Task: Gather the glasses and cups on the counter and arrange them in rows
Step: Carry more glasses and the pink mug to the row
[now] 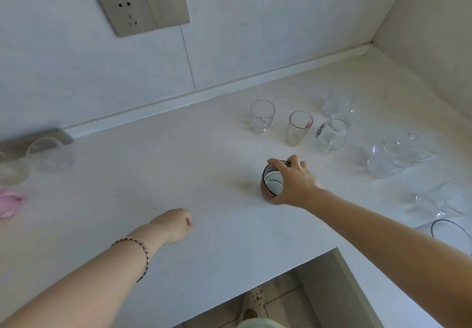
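Note:
My right hand grips a brown cup with a white inside by its rim, mid-counter. My left hand rests on the white counter with its fingers curled and nothing in it. Behind the cup stand a clear tumbler, a slim glass with a red mark and a clear mug. More clear glasses sit to the right, another clear glass closer in, and a dark-rimmed glass by my right forearm. At the far left are a clear glass and a pink cup.
A wall socket and switch hang on the back wall. A side wall closes the counter on the right. The counter's front edge steps back above the floor, where a sandalled foot shows.

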